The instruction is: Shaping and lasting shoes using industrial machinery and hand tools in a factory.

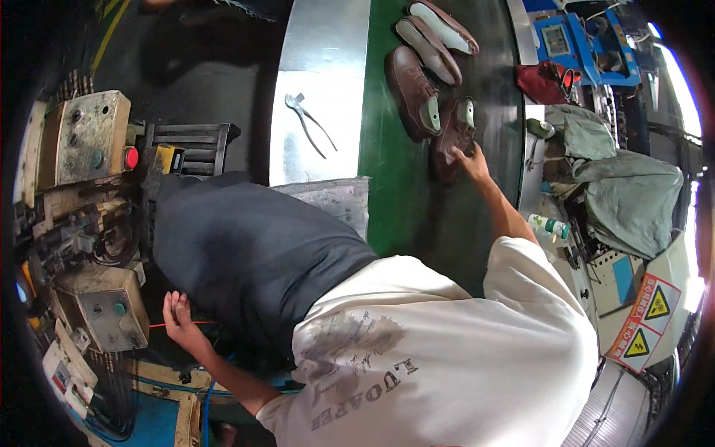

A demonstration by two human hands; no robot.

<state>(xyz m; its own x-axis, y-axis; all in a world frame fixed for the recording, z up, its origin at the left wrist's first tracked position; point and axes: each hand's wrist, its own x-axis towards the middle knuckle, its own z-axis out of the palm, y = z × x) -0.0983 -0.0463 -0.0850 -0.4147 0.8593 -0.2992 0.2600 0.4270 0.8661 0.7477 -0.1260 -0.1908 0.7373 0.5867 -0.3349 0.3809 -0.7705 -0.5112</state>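
My right hand (471,162) is closed on the toe end of a brown lace-up shoe (452,138), its thumb on the upper. A pale shoe last shows in that shoe's opening. Beside it on the green conveyor belt (387,201) lies a matching brown shoe (411,89), also with a last inside. Two brown shoe soles (430,51) with pale insides rest farther along the belt. Out at the left, my left hand (179,313) hangs empty near a control box, fingers loosely bent and not gripping.
Lasting pincers (309,123) lie on the metal ledge (316,59) beside the belt. Control boxes (93,138) with buttons stand at the left, near a dark slatted stool (197,149). To the right are a red bag (546,82), blue equipment (581,48) and a cloth-covered machine (629,197).
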